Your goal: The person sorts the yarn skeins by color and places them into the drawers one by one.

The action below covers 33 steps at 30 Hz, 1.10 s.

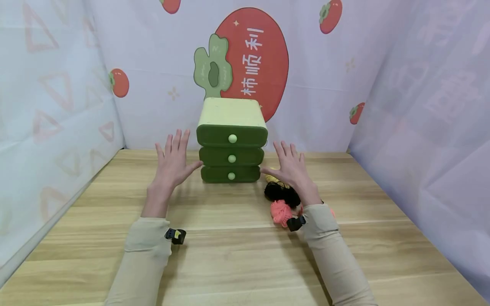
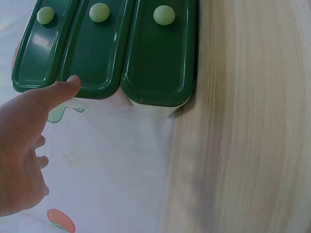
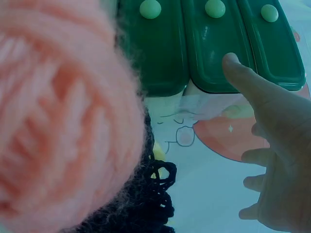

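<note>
White cloth backdrop [image 1: 160, 114], red fruit prints: top and both sides of the head frame. Wood-grain table [image 1: 226, 263] below, filling the lower half. Drawer cabinet [image 1: 232, 127], pale top, 3 dark green fronts stacked: centre of frame, on the table near the back cloth, all 3 drawers closed.

2 beige sleeves [image 1: 141, 255] enter at the bottom edge, left and right of centre. Left hand [image 1: 174, 163], left of centre: fingers spread wide, thumb toward the cabinet; contact cannot be told. Right hand [image 1: 292, 168], right of centre: likewise splayed, thumb toward the cabinet's other side, above the yarn.

Yarn right of centre, in a row: black yarn [image 1: 277, 192] in the middle, pink yarn [image 1: 281, 211] below it in frame, yellow yarn [image 1: 270, 178] above, partly hidden by the right hand. Smallest: 3 pale round knobs [image 1: 232, 138], 1 per drawer.
</note>
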{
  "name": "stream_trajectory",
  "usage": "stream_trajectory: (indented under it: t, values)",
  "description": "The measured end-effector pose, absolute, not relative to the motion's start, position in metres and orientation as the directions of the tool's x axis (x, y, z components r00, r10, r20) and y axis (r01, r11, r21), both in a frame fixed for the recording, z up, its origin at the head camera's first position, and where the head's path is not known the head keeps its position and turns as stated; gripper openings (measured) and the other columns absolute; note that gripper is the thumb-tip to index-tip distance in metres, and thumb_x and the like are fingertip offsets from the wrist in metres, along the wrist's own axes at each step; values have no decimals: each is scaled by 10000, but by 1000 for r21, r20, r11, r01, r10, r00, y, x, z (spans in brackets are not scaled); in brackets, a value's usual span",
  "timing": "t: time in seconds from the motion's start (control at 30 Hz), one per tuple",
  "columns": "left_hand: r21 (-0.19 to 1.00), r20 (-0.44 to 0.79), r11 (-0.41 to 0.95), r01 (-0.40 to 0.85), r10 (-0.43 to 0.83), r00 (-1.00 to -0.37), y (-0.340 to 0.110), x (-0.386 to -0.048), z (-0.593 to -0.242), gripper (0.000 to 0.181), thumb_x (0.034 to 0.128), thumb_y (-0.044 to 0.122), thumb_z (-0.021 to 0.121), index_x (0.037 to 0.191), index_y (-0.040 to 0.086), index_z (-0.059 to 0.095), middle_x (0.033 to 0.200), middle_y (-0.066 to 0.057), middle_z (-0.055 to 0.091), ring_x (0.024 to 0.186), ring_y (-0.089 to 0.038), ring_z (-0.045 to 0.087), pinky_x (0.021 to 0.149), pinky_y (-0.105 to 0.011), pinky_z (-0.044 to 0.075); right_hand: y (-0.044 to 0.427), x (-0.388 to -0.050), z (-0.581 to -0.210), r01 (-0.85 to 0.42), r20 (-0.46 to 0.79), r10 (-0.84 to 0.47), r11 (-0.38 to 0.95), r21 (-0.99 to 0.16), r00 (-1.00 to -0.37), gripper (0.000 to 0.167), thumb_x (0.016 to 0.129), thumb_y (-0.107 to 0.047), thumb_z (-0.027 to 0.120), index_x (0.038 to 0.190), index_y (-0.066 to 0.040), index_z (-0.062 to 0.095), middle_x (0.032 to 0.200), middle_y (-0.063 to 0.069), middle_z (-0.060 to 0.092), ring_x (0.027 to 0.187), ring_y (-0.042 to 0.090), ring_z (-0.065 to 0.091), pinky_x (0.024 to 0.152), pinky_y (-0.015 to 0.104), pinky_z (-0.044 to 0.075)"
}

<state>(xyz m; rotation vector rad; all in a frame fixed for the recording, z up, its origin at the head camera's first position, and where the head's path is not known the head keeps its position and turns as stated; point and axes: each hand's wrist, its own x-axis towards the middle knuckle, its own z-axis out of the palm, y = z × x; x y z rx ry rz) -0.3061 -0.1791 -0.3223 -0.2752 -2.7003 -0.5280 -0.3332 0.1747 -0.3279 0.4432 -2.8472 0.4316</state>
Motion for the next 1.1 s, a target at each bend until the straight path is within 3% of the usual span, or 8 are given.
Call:
stream_trajectory:
  t: [0.27, 0.5, 0.93, 1.1]
  values:
    - [363, 456, 884, 295, 108, -883, -176, -307, -318, 956, 928, 356, 687, 1614, 162, 49, 1665, -165, 117, 1523, -415, 102, 1190, -676, 2, 175, -329, -320, -362, 379, -249, 893, -266, -891, 924, 850, -551, 715, 1574, -165, 290, 1603, 146, 311, 1483, 417, 241, 1177, 641, 195]
    - [399, 510, 853, 337, 100, -855, -174, -305, -315, 888, 934, 277, 689, 1608, 166, 123, 1648, -160, 195, 1513, -397, 174, 1207, -647, 49, 174, -328, -317, -431, 532, -242, 863, -265, -812, 783, 860, -456, 752, 1504, -147, 432, 1452, 151, 505, 1316, 370, 487, 1088, 580, 378]
    - [411, 579, 829, 380, 85, -811, -175, -305, -314, 836, 918, 236, 707, 1589, 151, 218, 1619, -148, 290, 1496, -368, 251, 1208, -628, 127, 171, -331, -317, -480, 639, -237, 845, -237, -732, 691, 863, -414, 761, 1444, -133, 511, 1323, 155, 591, 1162, 379, 578, 993, 551, 461]
    - [407, 595, 820, 402, 95, -798, -174, -305, -313, 825, 916, 222, 708, 1582, 126, 232, 1602, -164, 320, 1483, -349, 289, 1198, -636, 163, 168, -328, -312, -502, 688, -229, 835, -224, -689, 646, 865, -370, 769, 1419, -134, 536, 1226, 149, 626, 1092, 369, 594, 900, 531, 497]
